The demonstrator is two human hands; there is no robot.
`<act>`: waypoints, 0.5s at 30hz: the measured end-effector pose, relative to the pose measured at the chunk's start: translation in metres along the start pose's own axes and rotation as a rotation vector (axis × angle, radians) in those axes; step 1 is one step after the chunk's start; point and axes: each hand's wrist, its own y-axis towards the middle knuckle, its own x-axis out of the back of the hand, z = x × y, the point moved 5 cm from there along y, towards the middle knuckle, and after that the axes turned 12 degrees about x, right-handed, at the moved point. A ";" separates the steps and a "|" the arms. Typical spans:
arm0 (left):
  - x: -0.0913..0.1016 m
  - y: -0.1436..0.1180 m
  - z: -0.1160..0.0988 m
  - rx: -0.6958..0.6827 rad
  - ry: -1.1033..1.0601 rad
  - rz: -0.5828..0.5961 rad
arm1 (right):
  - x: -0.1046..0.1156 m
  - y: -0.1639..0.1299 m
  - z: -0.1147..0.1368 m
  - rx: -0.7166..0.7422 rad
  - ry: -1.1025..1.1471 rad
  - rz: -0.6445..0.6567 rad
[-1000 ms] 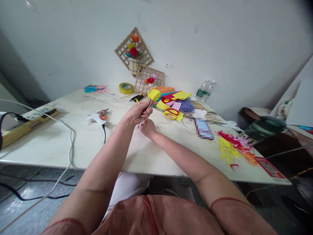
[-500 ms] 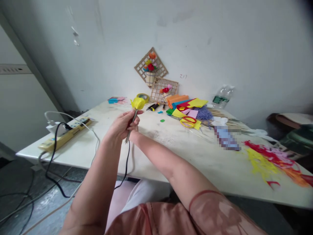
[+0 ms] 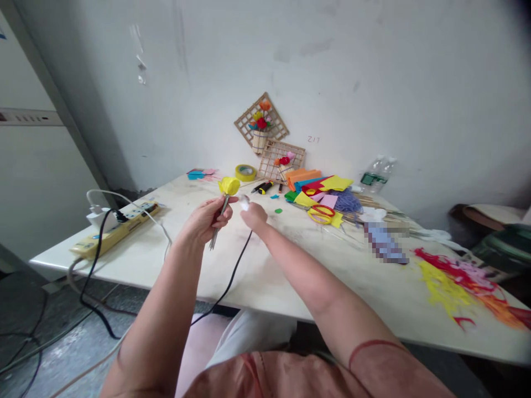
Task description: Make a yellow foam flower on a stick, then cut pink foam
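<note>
My left hand [image 3: 207, 218] is closed around the thin grey stems of a yellow paper flower [image 3: 229, 186]. The bloom stands above my fingers, and the stem ends stick out below them. To its right, my right hand [image 3: 254, 216] grips a white glue gun [image 3: 244, 204], mostly hidden by the fingers and blurred at its tip. A black cord [image 3: 234, 271] runs from that hand down over the table's front edge. The glue gun's tip is close to the flower, just right of it; whether they touch is not clear.
A yellow power strip [image 3: 124, 228] with plugs lies at the left. At the back stand bamboo lattices [image 3: 282, 160] with paper flowers, a tape roll [image 3: 245, 172] and a cutter [image 3: 264, 188]. Coloured paper [image 3: 307, 178], scissors [image 3: 322, 214], sticks and paper scraps [image 3: 448, 287] cover the right side.
My right hand has come out from behind my left wrist and moved up and right, bringing the glue gun and cord into sight. The flower has shifted slightly left and down.
</note>
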 end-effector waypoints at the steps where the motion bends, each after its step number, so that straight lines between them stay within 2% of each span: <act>1: -0.001 0.004 0.002 0.011 -0.005 -0.001 | 0.014 -0.003 -0.013 -0.056 0.057 -0.072; 4: -0.006 0.018 0.013 0.058 -0.011 0.001 | 0.050 -0.017 -0.044 -0.108 0.477 -0.295; 7: -0.012 0.038 0.026 0.092 0.010 0.017 | 0.080 -0.037 -0.053 0.068 0.855 -0.387; 11: -0.020 0.063 0.042 0.139 0.042 0.060 | 0.102 -0.062 -0.055 0.166 1.049 -0.302; 15: -0.029 0.080 0.054 0.176 0.086 0.070 | 0.110 -0.078 -0.054 0.205 1.071 -0.192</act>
